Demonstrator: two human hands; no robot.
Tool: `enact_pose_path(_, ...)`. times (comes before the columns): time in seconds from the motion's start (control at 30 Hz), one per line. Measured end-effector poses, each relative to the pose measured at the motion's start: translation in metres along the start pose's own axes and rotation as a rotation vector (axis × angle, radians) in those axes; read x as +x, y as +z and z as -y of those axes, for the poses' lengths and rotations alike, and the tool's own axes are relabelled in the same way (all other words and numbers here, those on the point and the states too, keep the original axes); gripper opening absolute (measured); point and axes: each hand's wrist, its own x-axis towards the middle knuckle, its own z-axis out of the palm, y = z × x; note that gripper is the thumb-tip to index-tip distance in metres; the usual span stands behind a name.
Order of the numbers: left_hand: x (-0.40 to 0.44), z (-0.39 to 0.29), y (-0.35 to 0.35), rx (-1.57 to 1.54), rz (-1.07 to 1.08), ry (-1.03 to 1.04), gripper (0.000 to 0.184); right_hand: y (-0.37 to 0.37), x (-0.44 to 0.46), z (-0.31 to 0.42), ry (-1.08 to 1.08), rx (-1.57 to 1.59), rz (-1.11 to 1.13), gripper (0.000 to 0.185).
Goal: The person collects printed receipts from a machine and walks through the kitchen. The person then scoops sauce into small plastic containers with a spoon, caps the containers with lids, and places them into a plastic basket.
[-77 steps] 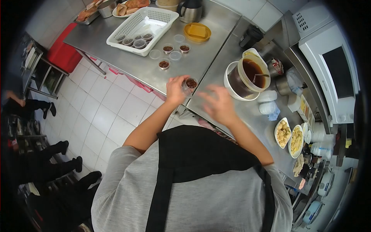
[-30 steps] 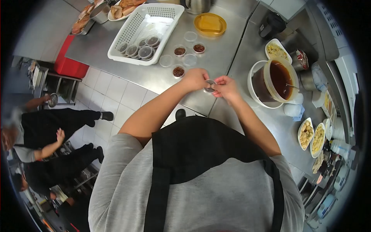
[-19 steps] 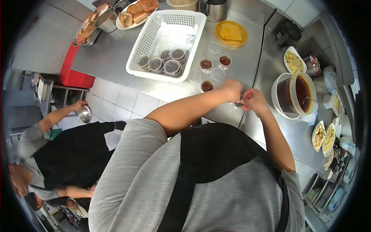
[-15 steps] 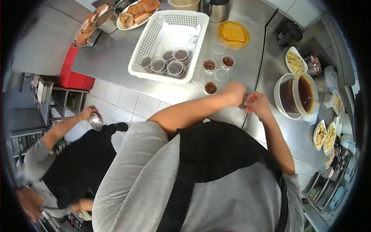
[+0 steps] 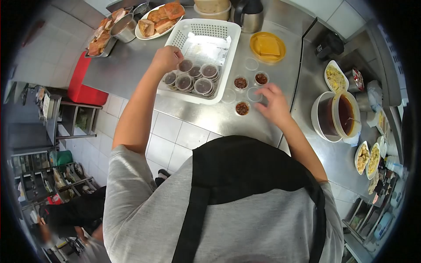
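My left hand [image 5: 166,60] is over the left side of a white perforated basket [image 5: 233,50], fingers closed at the rim of a lidded sauce cup [image 5: 185,65] with dark contents. Several similar lidded cups are stacked in the near end of the basket, just below it. My right hand [image 5: 275,104] is open, fingers spread, its fingertips at the edge of a clear round lid [image 5: 253,94] on the steel counter. Around that lid are three uncovered cups of dark red sauce, one of them a near cup [image 5: 242,108], and two more clear lids.
A yellow container [image 5: 267,46] and a steel jug [image 5: 250,17] stand behind the cups. On the right are a tub of red-brown liquid [image 5: 344,116] and several food dishes. Meat pieces lie on a white plate [image 5: 160,19] at the back left. Another person is at lower left.
My hands have separated: the left moved to the basket with a lidded cup, the right to the lids. The basket now has one more cup. The other person has shifted lower in view.
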Motion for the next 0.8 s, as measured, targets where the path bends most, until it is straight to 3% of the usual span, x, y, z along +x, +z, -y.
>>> enact_pose_path(0.07, 0.005, 0.001, 0.011, -0.053, 0.049, -0.071, 0.008, 0.007, 0.005, 0.003, -0.061, -0.067, -0.02, 0.032)
enact_pose_path(0.27, -0.001, -0.003, 0.021, -0.029, -0.023, 0.0, 0.004, 0.01, 0.013, 0.012, -0.105, -0.126, -0.023, 0.036)
enact_pose_path(0.37, -0.034, -0.02, 0.015, 0.037, -0.396, 0.216, 0.009, 0.002, -0.007, 0.018, -0.182, -0.115, -0.01, 0.04)
enact_pose_path(0.43, -0.081, -0.046, 0.006, -0.138, -0.345, 0.143, 0.015, 0.003, -0.026, 0.019, -0.236, -0.099, 0.068, 0.043)
enact_pose_path(0.5, -0.119, -0.028, 0.032, -0.451, 0.003, 0.158, 0.02, 0.012, -0.036, 0.017, -0.17, -0.084, -0.012, 0.046)
enact_pose_path(0.6, -0.168, -0.026, 0.09, -0.839, 0.46, -0.067, 0.018, 0.032, -0.043, 0.011, -0.123, -0.061, -0.12, 0.05)
enact_pose_path(0.73, -0.157, -0.039, 0.161, -1.407, 0.159, -0.37, 0.024, 0.049, -0.039, 0.013, -0.089, -0.041, -0.163, 0.054)
enact_pose_path(0.8, -0.145, -0.039, 0.173, -1.522, 0.15, -0.321, 0.024, 0.054, -0.036, 0.011, -0.103, -0.05, -0.141, 0.051)
